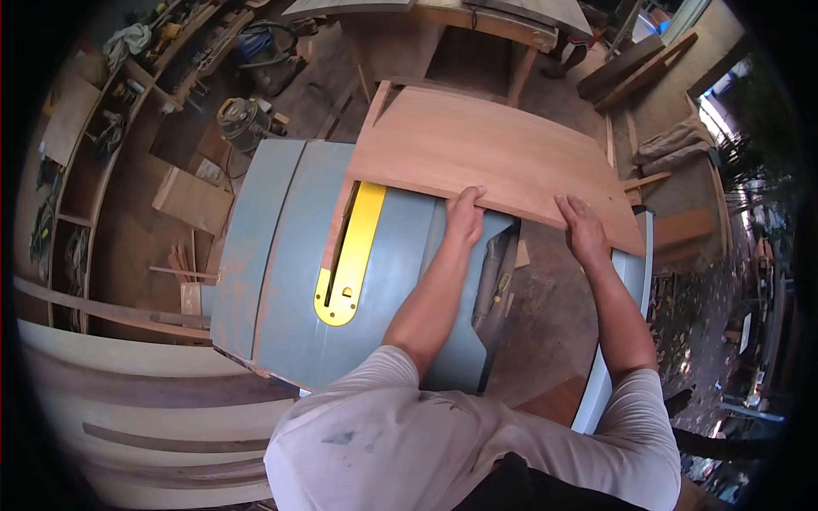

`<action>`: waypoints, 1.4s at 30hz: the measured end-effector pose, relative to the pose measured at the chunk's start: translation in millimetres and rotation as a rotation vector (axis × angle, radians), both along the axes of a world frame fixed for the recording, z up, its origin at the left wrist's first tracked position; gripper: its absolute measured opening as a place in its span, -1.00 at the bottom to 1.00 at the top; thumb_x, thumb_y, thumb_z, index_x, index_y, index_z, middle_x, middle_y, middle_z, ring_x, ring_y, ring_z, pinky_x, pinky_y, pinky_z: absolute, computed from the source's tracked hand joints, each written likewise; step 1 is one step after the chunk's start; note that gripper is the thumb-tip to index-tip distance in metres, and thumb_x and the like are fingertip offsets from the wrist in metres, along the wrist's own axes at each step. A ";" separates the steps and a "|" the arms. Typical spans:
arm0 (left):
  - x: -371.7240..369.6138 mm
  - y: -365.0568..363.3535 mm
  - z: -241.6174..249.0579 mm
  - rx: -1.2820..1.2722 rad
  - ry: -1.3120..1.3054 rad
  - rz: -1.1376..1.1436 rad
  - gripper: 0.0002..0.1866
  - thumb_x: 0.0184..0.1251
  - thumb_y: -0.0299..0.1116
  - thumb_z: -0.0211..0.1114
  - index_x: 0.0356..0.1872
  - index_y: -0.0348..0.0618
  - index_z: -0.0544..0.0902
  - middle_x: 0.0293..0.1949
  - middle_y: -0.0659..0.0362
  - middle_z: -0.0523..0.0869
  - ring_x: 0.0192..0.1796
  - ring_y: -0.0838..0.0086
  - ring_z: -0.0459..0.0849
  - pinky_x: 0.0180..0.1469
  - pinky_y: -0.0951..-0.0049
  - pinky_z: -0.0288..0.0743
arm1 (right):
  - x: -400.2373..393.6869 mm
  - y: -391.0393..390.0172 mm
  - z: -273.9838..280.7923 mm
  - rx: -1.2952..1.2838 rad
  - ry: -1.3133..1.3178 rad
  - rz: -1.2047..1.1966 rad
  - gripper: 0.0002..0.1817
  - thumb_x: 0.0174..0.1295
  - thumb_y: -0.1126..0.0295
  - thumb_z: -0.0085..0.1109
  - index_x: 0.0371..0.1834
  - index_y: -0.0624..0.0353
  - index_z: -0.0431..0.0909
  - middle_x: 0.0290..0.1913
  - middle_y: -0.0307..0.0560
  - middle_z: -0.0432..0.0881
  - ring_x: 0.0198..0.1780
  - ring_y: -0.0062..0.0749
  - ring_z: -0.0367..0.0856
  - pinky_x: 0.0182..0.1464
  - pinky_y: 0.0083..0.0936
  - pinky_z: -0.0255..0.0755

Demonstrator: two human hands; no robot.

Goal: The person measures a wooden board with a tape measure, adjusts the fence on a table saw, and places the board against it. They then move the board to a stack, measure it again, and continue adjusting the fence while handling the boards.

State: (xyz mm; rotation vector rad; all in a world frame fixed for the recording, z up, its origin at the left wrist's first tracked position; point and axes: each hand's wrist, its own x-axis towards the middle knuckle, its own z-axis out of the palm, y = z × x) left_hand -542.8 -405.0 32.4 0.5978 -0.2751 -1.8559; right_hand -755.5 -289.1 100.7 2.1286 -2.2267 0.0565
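A wide, flat wooden board (486,149) lies across the table saw (400,247), its right end reaching over the side rail (645,234). My left hand (465,217) is closed on the board's near edge, around its middle, thumb on top. Farther right, my right hand (584,230) grips the same edge with fingertips on the upper face. The board's left end covers the far part of the yellow throat plate (348,272), which has a dark slot. A narrow wood strip (337,230) runs along that slot's left side. Any blade is hidden from me.
A workbench (443,17) stands beyond the saw, with a person's leg (575,55) beside it. Shop vacuums (243,123) and wood offcuts (194,200) sit on the left floor. Long planks (170,400) lie at lower left. A cloth (673,145) hangs at right.
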 end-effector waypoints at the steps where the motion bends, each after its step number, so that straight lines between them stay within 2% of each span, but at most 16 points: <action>1: 4.6 5.8 5.0 0.001 -0.001 -0.004 -0.73 0.11 -0.62 0.22 -0.13 -0.43 0.50 -0.16 0.03 0.59 -0.03 0.29 0.59 0.11 0.25 0.47 | 5.4 8.3 4.2 0.001 -0.001 -0.004 -0.38 0.12 0.63 -0.04 0.33 0.00 0.33 0.28 0.15 0.40 0.30 0.04 0.37 0.34 -0.20 0.27; 6: 41.8 44.9 46.0 -0.116 -0.070 -0.014 -0.77 0.10 -0.62 0.21 -0.18 -0.40 0.53 -0.21 0.06 0.61 -0.06 0.35 0.59 0.08 0.32 0.45 | 35.3 60.6 19.2 -0.260 -0.027 0.073 -0.39 0.06 0.59 0.06 0.27 0.00 0.41 0.21 0.11 0.47 0.22 0.04 0.46 0.30 -0.15 0.31; 9: 77.8 84.2 92.9 -0.140 -0.123 -0.008 -0.76 0.08 -0.60 0.23 -0.19 -0.41 0.54 -0.22 0.06 0.61 -0.06 0.37 0.59 0.10 0.34 0.43 | 74.8 107.9 61.1 -0.287 -0.078 0.092 -0.36 -0.01 0.58 0.17 0.26 -0.01 0.43 0.21 0.08 0.48 0.23 -0.01 0.45 0.30 -0.13 0.31; 10: 91.5 99.0 106.4 -0.171 -0.135 -0.007 -0.74 0.06 -0.59 0.23 -0.17 -0.42 0.54 -0.22 0.06 0.61 -0.06 0.36 0.59 0.11 0.32 0.43 | 84.9 127.8 68.7 -0.211 -0.130 0.068 -0.23 -0.12 0.56 0.29 0.31 -0.03 0.37 0.31 0.09 0.37 0.33 -0.01 0.34 0.36 -0.03 0.21; 13: 137.8 143.8 131.0 -0.222 -0.192 -0.101 -0.67 0.07 -0.62 0.22 -0.07 -0.41 0.52 -0.14 0.08 0.59 -0.03 0.38 0.59 0.05 0.38 0.46 | 118.0 181.6 103.9 0.013 -0.166 -0.029 -0.12 -0.17 0.57 0.34 0.37 -0.04 0.28 0.41 0.13 0.20 0.43 0.03 0.17 0.42 0.06 0.05; 14: 147.5 162.9 142.0 -0.232 -0.200 -0.113 -0.67 0.07 -0.62 0.22 -0.07 -0.41 0.52 -0.14 0.08 0.59 -0.03 0.38 0.59 0.05 0.38 0.46 | 125.2 200.7 101.3 0.002 -0.175 -0.041 -0.12 -0.17 0.57 0.34 0.37 -0.04 0.28 0.41 0.13 0.20 0.43 0.03 0.17 0.42 0.06 0.05; 16: 163.8 201.0 164.9 -0.329 -0.217 -0.035 -0.62 0.05 -0.61 0.21 -0.03 -0.40 0.50 -0.12 0.08 0.59 -0.02 0.38 0.58 0.07 0.37 0.46 | 136.9 233.3 97.1 -0.011 -0.229 0.102 -0.03 -0.21 0.56 0.37 0.43 -0.03 0.18 0.46 0.15 0.08 0.48 0.08 0.04 0.44 0.14 -0.07; 21: 216.0 259.2 184.3 -0.379 -0.354 -0.081 -0.52 0.01 -0.58 0.17 0.06 -0.42 0.44 -0.07 0.03 0.58 0.05 0.29 0.57 0.21 0.26 0.39 | 179.5 296.1 98.8 -0.188 -0.307 0.239 -0.17 -0.09 0.60 0.23 0.38 -0.07 0.29 0.42 0.20 0.16 0.44 0.12 0.13 0.41 0.15 0.00; 27: 240.6 339.4 216.3 -0.381 -0.440 0.163 -0.71 0.09 -0.51 0.16 -0.14 -0.44 0.52 -0.20 0.04 0.61 -0.03 0.31 0.60 0.16 0.24 0.41 | 205.3 351.5 103.5 -0.300 -0.384 0.366 -0.33 0.05 0.64 0.06 0.30 -0.14 0.43 0.34 0.22 0.31 0.35 0.13 0.30 0.35 0.09 0.15; 29: 264.9 353.4 209.7 -0.404 -0.398 0.041 -0.73 0.08 -0.52 0.16 -0.18 -0.46 0.53 -0.20 0.02 0.61 -0.03 0.30 0.60 0.16 0.25 0.41 | 215.8 367.6 110.7 -0.325 -0.407 0.398 -0.35 0.06 0.65 0.03 0.28 -0.14 0.45 0.32 0.21 0.35 0.32 0.11 0.34 0.33 0.05 0.20; 30: 266.2 363.2 216.9 -0.391 -0.410 0.081 -0.77 0.08 -0.53 0.18 -0.22 -0.44 0.54 -0.23 0.05 0.60 -0.10 0.35 0.60 0.10 0.29 0.42 | 221.2 375.8 115.1 -0.314 -0.385 0.407 -0.34 0.05 0.66 0.05 0.28 -0.12 0.44 0.31 0.22 0.35 0.33 0.11 0.34 0.33 0.02 0.22; 33: 290.6 373.5 216.2 -0.411 -0.379 -0.002 -0.69 0.08 -0.57 0.23 -0.10 -0.39 0.52 -0.17 0.09 0.60 -0.10 0.45 0.58 0.00 0.40 0.44 | 245.3 399.9 121.7 -0.288 -0.390 0.402 -0.34 0.03 0.67 0.06 0.28 -0.09 0.44 0.31 0.23 0.35 0.32 0.12 0.34 0.33 0.00 0.23; 34: 298.2 376.9 216.5 -0.400 -0.401 -0.018 -0.73 0.07 -0.55 0.24 -0.15 -0.37 0.54 -0.20 0.11 0.60 -0.11 0.48 0.57 -0.03 0.43 0.42 | 257.3 407.7 123.5 -0.304 -0.399 0.398 -0.33 0.01 0.69 0.05 0.28 -0.06 0.44 0.29 0.24 0.36 0.31 0.14 0.36 0.33 -0.04 0.25; 39: 342.9 395.4 223.8 -0.449 -0.365 -0.079 -0.71 0.05 -0.54 0.24 -0.15 -0.40 0.53 -0.21 0.11 0.60 -0.08 0.45 0.56 0.03 0.42 0.40 | 328.5 446.6 120.2 -0.341 -0.393 0.309 -0.33 0.00 0.70 0.05 0.27 -0.02 0.44 0.28 0.24 0.38 0.29 0.15 0.38 0.32 -0.07 0.27; 41: 369.0 402.7 219.9 -0.385 -0.369 -0.060 -0.85 0.10 -0.54 0.20 -0.30 -0.37 0.55 -0.32 0.13 0.58 -0.18 0.44 0.57 0.03 0.40 0.42 | 357.9 460.1 125.5 -0.339 -0.355 0.264 -0.33 -0.01 0.70 0.05 0.26 -0.02 0.45 0.28 0.24 0.38 0.28 0.14 0.38 0.32 -0.08 0.28; 42: 382.9 407.8 218.8 -0.384 -0.365 -0.090 -0.85 0.10 -0.54 0.20 -0.30 -0.37 0.55 -0.32 0.13 0.58 -0.18 0.44 0.57 0.03 0.40 0.42 | 374.5 469.8 131.7 -0.319 -0.325 0.255 -0.34 -0.02 0.70 0.06 0.25 -0.02 0.46 0.27 0.23 0.39 0.28 0.13 0.39 0.32 -0.09 0.29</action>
